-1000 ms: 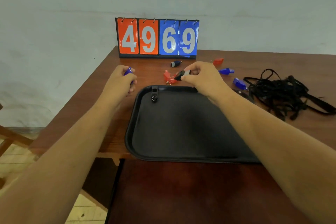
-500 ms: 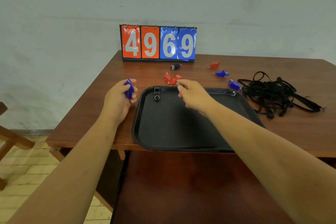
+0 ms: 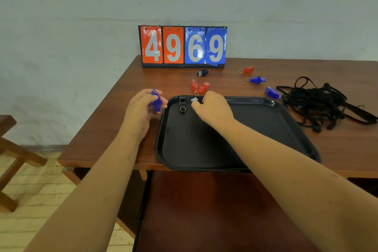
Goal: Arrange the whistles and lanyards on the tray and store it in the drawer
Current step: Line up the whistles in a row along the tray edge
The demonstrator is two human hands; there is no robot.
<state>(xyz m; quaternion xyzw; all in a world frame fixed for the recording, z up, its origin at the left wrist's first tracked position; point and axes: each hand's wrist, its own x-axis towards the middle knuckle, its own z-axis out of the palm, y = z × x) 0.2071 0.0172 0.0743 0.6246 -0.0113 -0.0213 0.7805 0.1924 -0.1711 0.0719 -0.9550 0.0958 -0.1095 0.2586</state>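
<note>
A flip scoreboard [image 3: 183, 46] stands upright at 12 o'clock, at the far edge of a brown wooden table [image 3: 126, 131], backed against a pale, scuffed wall [image 3: 81, 16]. Its two orange cards read 4 and 9, its two blue cards 6 and 9. At 9 o'clock a wooden furniture frame [image 3: 14, 149] stands on a yellowish tiled floor [image 3: 41, 196].

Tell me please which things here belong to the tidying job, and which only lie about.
Belong to the job: tray; black whistle on it; grey-tipped whistle in the right hand; blue whistle in the left hand; loose whistles on the table; lanyards.
Only lying about: scoreboard; wooden frame at left.
</note>
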